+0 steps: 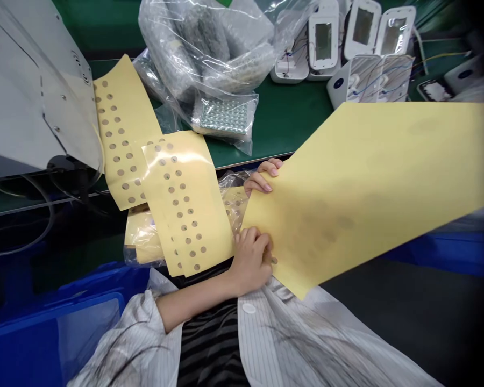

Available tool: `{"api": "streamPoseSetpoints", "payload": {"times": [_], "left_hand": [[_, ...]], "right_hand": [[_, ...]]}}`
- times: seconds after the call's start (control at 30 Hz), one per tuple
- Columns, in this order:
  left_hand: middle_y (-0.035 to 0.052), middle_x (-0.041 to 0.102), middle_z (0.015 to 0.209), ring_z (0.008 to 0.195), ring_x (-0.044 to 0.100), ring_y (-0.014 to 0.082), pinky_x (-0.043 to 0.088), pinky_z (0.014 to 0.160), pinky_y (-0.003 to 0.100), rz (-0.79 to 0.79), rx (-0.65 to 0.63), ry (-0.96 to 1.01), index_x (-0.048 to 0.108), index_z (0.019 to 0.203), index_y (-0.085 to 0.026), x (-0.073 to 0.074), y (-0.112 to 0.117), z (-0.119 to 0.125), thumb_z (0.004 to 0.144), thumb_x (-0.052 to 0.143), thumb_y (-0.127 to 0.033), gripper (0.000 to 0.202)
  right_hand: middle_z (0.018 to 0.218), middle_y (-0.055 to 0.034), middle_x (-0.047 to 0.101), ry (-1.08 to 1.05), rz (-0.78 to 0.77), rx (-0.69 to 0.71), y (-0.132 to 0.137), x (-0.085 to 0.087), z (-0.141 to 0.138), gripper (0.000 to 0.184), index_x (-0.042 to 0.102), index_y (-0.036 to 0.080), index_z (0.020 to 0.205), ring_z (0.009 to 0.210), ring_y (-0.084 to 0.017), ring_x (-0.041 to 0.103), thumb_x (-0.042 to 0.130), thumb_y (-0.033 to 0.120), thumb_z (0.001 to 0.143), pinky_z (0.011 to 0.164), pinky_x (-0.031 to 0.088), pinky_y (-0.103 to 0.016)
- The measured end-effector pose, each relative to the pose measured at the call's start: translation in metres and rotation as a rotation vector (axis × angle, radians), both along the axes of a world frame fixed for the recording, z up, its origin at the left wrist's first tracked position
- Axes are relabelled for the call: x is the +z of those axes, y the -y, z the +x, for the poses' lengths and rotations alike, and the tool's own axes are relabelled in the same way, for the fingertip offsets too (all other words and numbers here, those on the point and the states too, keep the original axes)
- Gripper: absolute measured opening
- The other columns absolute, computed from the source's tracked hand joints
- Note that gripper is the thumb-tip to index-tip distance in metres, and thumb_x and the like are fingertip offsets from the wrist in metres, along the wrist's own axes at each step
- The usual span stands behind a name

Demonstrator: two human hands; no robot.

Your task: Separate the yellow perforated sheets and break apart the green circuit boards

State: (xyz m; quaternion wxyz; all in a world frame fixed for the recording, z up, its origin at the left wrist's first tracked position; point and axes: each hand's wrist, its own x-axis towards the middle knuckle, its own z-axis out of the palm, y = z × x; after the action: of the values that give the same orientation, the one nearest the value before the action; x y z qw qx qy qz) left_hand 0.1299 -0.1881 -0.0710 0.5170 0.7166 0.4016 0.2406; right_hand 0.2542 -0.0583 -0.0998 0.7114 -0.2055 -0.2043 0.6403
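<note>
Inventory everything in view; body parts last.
Large sheet: one, yellow, right of centre
Dotted sheets: several, yellow, left of centre
Bagged sheets: count unclear, yellow, under dotted sheets
Big bag: one, clear, top centre
Small bag: one, clear, in front of big bag
Housings: at least five, white, top right
Wires: several, mixed colours, among housings
Machine: one, pale grey, far left
Cables: several, grey/black, below machine
Bench: one, green, behind
Bin: at least one, blue, lower left
Shirt: one, white striped, bottom
Top: one, black striped, under shirt
Left grip: one, bare, large sheet's lower left edge
Right grip: one, bare, same edge, higher
</note>
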Motion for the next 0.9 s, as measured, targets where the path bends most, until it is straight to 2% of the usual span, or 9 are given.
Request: {"api": "streamPoseSetpoints", "payload": {"times": [0.1,0.2,0.27,0.33,0.47,0.63,0.73,0.8,0.9], "left_hand": [[0.0032,0.050,0.086,0.088,0.048,0.0191,0.041,0.081,0.035,-0.077,0.040,0.149,0.045,0.078,-0.020,-0.002,-0.004,-0.004,0.076,0.045,-0.004,0.016],[0.0045,0.056,0.093,0.089,0.053,0.0181,0.046,0.082,0.034,-0.303,0.142,0.411,0.049,0.087,-0.020,0.002,-0.015,-0.018,0.086,0.050,-0.022,0.003],[0.0064,0.060,0.105,0.097,0.058,0.0206,0.047,0.088,0.036,-0.515,0.195,0.628,0.053,0.103,-0.020,0.009,-0.026,-0.033,0.089,0.051,-0.042,0.026],[0.0077,0.062,0.115,0.107,0.059,0.0255,0.047,0.094,0.040,-0.715,0.231,0.816,0.053,0.117,-0.021,0.015,-0.039,-0.049,0.090,0.042,-0.058,0.047],[0.0103,0.066,0.118,0.120,0.055,0.0330,0.044,0.101,0.047,-0.927,0.327,0.933,0.058,0.122,-0.018,0.019,-0.061,-0.076,0.081,0.039,-0.074,0.072],[0.0116,0.065,0.123,0.121,0.055,0.0315,0.042,0.106,0.045,-0.870,0.551,0.785,0.061,0.119,-0.017,0.011,-0.069,-0.100,0.080,0.063,-0.055,0.054],[0.0116,0.063,0.125,0.118,0.058,0.0295,0.045,0.103,0.044,-0.723,0.604,0.653,0.058,0.121,-0.018,0.008,-0.068,-0.111,0.084,0.060,-0.049,0.048],[0.0097,0.056,0.135,0.122,0.055,0.0262,0.046,0.103,0.042,-0.558,0.613,0.561,0.047,0.133,-0.023,0.008,-0.066,-0.118,0.090,0.054,-0.044,0.049],[0.0048,0.038,0.150,0.137,0.039,0.0206,0.038,0.110,0.039,-0.335,0.642,0.384,0.023,0.146,-0.033,0.010,-0.066,-0.126,0.092,0.049,-0.031,0.059]], "right_hand": [[0.068,0.0106,0.056,0.219,-0.063,-0.141,0.000,0.003,0.002,0.028,0.048,0.033,0.086,0.042,-0.010,0.025,0.058,0.058,0.077,0.045,0.033,-0.023],[0.074,0.0099,0.060,0.337,-0.139,-0.105,0.004,0.013,0.007,0.025,0.051,0.031,0.085,0.049,-0.008,0.042,0.068,0.047,0.074,0.051,0.042,-0.022],[0.082,0.0077,0.066,0.433,-0.183,-0.107,0.008,0.020,0.010,0.030,0.055,0.029,0.086,0.067,-0.010,0.058,0.078,0.030,0.067,0.067,0.049,-0.022],[0.092,0.0037,0.070,0.584,-0.240,-0.124,0.012,0.026,0.011,0.036,0.060,0.028,0.090,0.089,-0.015,0.064,0.082,0.022,0.062,0.083,0.052,-0.028],[0.104,-0.0028,0.072,0.836,-0.330,-0.132,0.014,0.031,0.009,0.039,0.065,0.025,0.097,0.102,-0.025,0.066,0.082,0.033,0.063,0.092,0.054,-0.040],[0.109,-0.0031,0.072,0.821,-0.307,-0.083,0.011,0.033,0.007,0.040,0.067,0.026,0.100,0.105,-0.027,0.066,0.082,0.034,0.064,0.091,0.056,-0.043],[0.114,-0.0022,0.070,0.830,-0.304,-0.072,0.012,0.035,0.009,0.038,0.068,0.027,0.101,0.107,-0.027,0.065,0.081,0.034,0.067,0.091,0.056,-0.043],[0.115,-0.0027,0.069,0.839,-0.310,-0.090,0.013,0.036,0.011,0.038,0.069,0.026,0.101,0.107,-0.027,0.065,0.082,0.033,0.067,0.092,0.056,-0.043],[0.117,-0.0045,0.069,0.824,-0.340,-0.071,0.017,0.038,0.010,0.040,0.068,0.025,0.104,0.106,-0.027,0.065,0.082,0.031,0.067,0.091,0.057,-0.042]]}}
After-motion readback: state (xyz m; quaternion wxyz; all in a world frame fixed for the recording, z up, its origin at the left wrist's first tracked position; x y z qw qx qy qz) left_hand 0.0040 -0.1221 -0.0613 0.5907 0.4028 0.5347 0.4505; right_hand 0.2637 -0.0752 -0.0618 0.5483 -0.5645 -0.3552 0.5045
